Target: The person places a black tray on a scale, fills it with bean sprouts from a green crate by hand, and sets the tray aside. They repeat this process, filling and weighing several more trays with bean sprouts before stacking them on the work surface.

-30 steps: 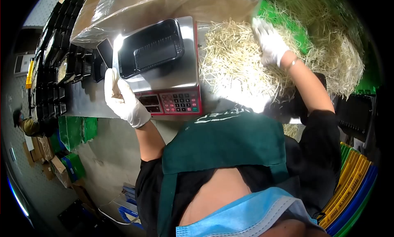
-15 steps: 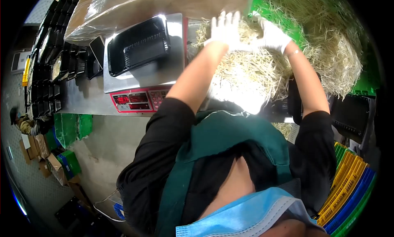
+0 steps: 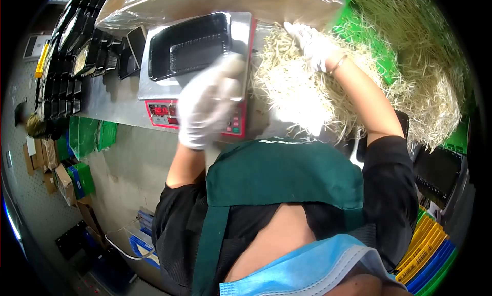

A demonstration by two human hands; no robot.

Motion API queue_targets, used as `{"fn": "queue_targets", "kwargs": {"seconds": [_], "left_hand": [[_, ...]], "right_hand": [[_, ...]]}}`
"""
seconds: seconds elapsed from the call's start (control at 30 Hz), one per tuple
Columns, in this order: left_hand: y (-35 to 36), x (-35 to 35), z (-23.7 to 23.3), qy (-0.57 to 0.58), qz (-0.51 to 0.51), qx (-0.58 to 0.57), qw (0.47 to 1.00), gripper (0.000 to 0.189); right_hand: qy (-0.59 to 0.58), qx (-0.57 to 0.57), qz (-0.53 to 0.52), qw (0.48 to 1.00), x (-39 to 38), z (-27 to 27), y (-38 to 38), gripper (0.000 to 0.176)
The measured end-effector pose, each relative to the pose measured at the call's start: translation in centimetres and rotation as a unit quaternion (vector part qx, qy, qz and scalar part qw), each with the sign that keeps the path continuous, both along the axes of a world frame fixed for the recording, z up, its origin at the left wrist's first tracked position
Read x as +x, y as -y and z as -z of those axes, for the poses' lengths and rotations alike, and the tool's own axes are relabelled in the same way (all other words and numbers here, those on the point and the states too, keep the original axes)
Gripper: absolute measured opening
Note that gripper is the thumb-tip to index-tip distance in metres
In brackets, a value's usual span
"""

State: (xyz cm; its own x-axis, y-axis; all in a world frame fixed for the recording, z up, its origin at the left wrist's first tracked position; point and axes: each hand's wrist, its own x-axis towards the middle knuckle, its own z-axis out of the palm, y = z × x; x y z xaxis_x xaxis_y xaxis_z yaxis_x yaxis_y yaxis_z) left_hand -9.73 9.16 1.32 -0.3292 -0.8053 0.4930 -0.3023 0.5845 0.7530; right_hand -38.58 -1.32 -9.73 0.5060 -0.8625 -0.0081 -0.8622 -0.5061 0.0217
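My gloved left hand [image 3: 207, 101] is smeared by motion in front of the red-framed scale [image 3: 154, 111], so how its fingers stand cannot be made out. On the scale's metal plate sits a black plastic tray [image 3: 189, 50], its bare bottom showing. My right hand [image 3: 315, 45], also in a white glove, lies with fingers stretched out on top of a pile of pale sprouts [image 3: 287, 86]. The sprouts are heaped on the table to the right of the scale. A larger mass of sprouts [image 3: 430, 101] spills from a green crate [image 3: 364, 45] at the far right.
Stacked black trays [image 3: 56, 70] line the table's left end. A phone-like dark slab [image 3: 137, 46] leans beside the scale. Clear plastic wrapping [image 3: 220, 6] lies behind it. Yellow crates [image 3: 417, 245] stand low at right, and a person [image 3: 36, 124] is at far left.
My left hand has come off the sprouts and swung left and toward me, in front of the scale. My right hand stays on the pile. The view has shifted slightly.
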Motion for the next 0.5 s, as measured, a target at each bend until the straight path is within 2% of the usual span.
{"fn": "queue_targets", "kwargs": {"seconds": [0.03, 0.07, 0.1, 0.13, 0.17, 0.23, 0.27, 0.3, 0.33, 0.37, 0.4, 0.47, 0.5], "left_hand": [[0.8, 2.1, -0.8, -0.021, -0.035, -0.071, 0.997, 0.026], [1.9, 5.0, -1.5, 0.039, -0.125, -0.105, 0.986, 0.029], [3.1, 7.6, -0.9, -0.012, -0.214, -0.044, 0.976, 0.035], [4.1, 8.8, -1.0, -0.038, -0.277, 0.016, 0.960, 0.042], [5.7, 10.4, -0.1, -0.105, -0.290, 0.080, 0.948, 0.045], [8.1, 12.5, 2.1, -0.104, -0.258, 0.140, 0.950, 0.051], [9.2, 12.9, 2.4, -0.113, -0.158, 0.188, 0.963, 0.055], [10.3, 13.1, 2.6, -0.120, -0.055, 0.234, 0.963, 0.059], [11.2, 13.4, 3.3, -0.180, 0.012, 0.303, 0.936, 0.073], [11.5, 13.6, 4.2, -0.220, -0.009, 0.337, 0.915, 0.074], [11.5, 13.3, 4.4, -0.274, 0.000, 0.340, 0.900, 0.076], [11.8, 12.6, 4.7, -0.351, -0.002, 0.333, 0.875, 0.084], [11.6, 12.1, 4.6, -0.336, -0.035, 0.299, 0.892, 0.086]], "right_hand": [[0.001, 0.001, -0.005, 1.000, 0.5, -1.0, 0.1, 0.110], [0.012, 0.124, 0.055, 0.991, 0.9, -3.0, -0.1, 0.118], [0.022, 0.243, 0.115, 0.963, 1.4, -4.4, -0.7, 0.127], [0.018, 0.237, 0.134, 0.962, 1.5, -4.5, -1.6, 0.125], [0.015, 0.233, 0.132, 0.963, 1.6, -4.6, -2.4, 0.125], [0.003, 0.208, 0.084, 0.974, 1.3, -3.8, -3.7, 0.122], [0.016, -0.091, -0.035, 0.995, 0.0, -0.6, -4.6, 0.121], [0.014, -0.088, -0.035, 0.995, 0.3, -0.7, -4.4, 0.121], [-0.033, 0.002, 0.015, 0.999, 0.5, -1.0, -4.1, 0.115], [-0.079, 0.088, 0.065, 0.991, 0.8, -1.5, -3.6, 0.109], [-0.109, 0.144, 0.086, 0.980, 1.2, -2.0, -2.9, 0.095], [-0.088, 0.152, 0.098, 0.980, 0.7, -3.4, -4.0, 0.089], [-0.066, 0.162, 0.109, 0.979, 0.5, -4.4, -4.5, 0.083]]}}
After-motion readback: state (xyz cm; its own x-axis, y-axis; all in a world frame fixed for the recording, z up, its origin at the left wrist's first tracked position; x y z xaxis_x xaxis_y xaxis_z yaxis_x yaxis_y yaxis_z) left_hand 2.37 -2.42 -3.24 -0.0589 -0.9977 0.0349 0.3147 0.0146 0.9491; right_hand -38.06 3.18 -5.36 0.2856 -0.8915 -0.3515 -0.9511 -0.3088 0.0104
